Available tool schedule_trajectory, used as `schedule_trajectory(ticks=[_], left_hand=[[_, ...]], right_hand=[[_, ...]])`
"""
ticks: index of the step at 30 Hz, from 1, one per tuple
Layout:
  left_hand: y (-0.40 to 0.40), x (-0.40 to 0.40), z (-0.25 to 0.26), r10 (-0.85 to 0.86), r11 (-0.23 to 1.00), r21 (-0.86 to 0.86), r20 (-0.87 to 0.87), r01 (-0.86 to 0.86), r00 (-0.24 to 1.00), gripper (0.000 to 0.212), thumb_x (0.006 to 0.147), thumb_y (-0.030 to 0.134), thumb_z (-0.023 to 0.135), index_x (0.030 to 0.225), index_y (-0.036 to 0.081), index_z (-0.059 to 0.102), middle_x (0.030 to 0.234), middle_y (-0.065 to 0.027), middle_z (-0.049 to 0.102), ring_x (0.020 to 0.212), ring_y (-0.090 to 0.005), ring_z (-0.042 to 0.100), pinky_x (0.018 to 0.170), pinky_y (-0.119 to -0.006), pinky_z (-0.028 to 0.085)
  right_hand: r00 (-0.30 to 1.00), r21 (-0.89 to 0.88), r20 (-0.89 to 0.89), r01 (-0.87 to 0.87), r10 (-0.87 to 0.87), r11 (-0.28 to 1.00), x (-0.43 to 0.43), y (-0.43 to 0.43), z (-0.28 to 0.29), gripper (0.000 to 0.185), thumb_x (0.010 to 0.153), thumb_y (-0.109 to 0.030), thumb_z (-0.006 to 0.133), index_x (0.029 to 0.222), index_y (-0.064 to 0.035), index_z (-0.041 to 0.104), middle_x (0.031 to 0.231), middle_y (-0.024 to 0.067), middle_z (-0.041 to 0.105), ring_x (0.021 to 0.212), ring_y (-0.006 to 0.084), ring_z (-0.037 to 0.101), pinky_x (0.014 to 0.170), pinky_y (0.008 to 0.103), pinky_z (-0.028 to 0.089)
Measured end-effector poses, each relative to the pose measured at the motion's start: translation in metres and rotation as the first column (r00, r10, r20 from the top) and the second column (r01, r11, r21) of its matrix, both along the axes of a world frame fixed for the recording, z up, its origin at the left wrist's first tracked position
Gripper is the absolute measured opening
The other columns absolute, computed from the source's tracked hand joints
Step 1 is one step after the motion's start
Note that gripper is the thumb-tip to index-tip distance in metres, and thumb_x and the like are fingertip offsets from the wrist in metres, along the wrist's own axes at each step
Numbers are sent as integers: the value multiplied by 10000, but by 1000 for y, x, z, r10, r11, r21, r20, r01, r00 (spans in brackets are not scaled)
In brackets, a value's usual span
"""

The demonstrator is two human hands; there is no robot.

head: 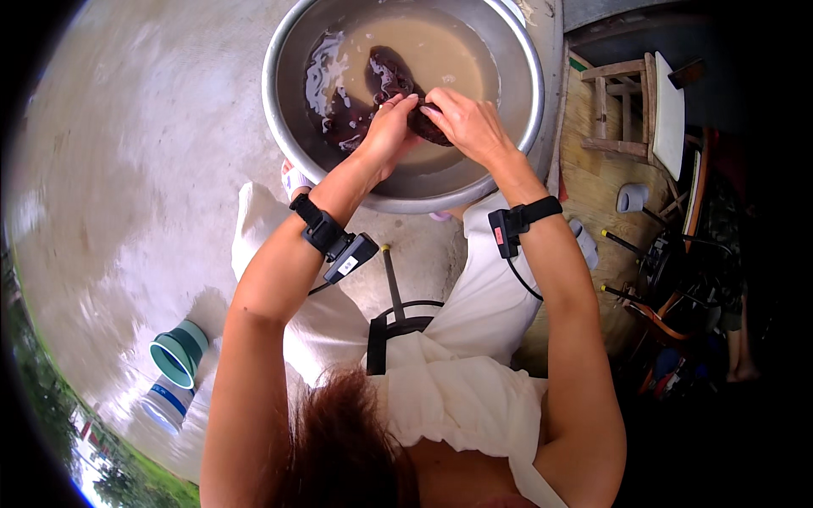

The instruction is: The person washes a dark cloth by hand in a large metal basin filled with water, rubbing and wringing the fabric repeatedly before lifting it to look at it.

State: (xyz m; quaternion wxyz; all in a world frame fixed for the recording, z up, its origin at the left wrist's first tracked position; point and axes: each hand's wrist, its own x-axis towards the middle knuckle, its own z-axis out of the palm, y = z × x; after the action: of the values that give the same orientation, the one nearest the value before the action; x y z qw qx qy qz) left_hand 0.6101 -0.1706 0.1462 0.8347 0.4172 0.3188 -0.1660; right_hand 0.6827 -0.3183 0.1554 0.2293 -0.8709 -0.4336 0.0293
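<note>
A large metal basin (277,108) of cloudy brownish water (444,54) stands before me. In it lies a wet, dark maroon piece that looks like cloth (384,70), partly under the surface. My left hand (395,126) pinches a bunched part of it between thumb and fingers near the basin's middle. Beside it, fingertips close to the left ones, my right hand (467,120) grips a dark fold (432,130) of the same piece. The cloth's submerged parts are hard to make out.
Concrete floor (127,159) spreads to the left, with a green bucket (181,352) and a white-and-blue bucket (168,403). At right are a wooden stool (619,108), grey slippers (584,244) and chairs on a wood-patterned floor (578,165). Another person's legs (737,349) show at far right.
</note>
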Motion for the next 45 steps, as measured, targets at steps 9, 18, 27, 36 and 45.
schedule_trajectory(ticks=[9,18,27,36,45], left_hand=[[1,-4,-7,-15,997,73,30,13,999,632,968,345,490,1471,80,213,1224,-45,515,1018,-135,553,903,-292,436],[1,-7,-1,-89,990,106,4,88,996,663,956,354,510,1476,63,221,1330,-94,455,1103,-171,521,944,-326,422],[10,6,4,65,991,-119,26,-61,998,313,983,341,456,1182,111,531,1092,-57,596,932,-130,569,806,-293,471],[7,14,-2,-3,988,-157,-36,-3,999,504,987,542,304,1180,147,552,1062,-51,631,943,-186,604,810,-359,488],[38,19,-39,233,903,-394,115,-171,966,433,929,523,486,919,105,601,861,-63,625,785,-210,603,712,-366,506]], right_hand=[[969,-8,216,-122,121,993,7,-5,-5,184,837,-246,665,933,-140,548,833,34,570,678,260,639,543,375,505],[949,-68,219,-216,226,974,5,-12,-21,171,826,-215,661,937,-141,554,846,42,541,714,248,637,587,362,516],[801,294,-514,500,-306,815,-6,27,-1,273,964,-291,525,939,-34,615,785,125,652,689,240,632,653,344,486],[232,198,-973,816,8,543,-21,55,14,336,991,-337,483,1065,-24,578,957,21,589,842,100,551,774,256,455],[864,520,-502,327,-27,789,-44,88,61,241,951,-230,519,831,-26,563,685,116,572,645,240,583,586,352,444]])
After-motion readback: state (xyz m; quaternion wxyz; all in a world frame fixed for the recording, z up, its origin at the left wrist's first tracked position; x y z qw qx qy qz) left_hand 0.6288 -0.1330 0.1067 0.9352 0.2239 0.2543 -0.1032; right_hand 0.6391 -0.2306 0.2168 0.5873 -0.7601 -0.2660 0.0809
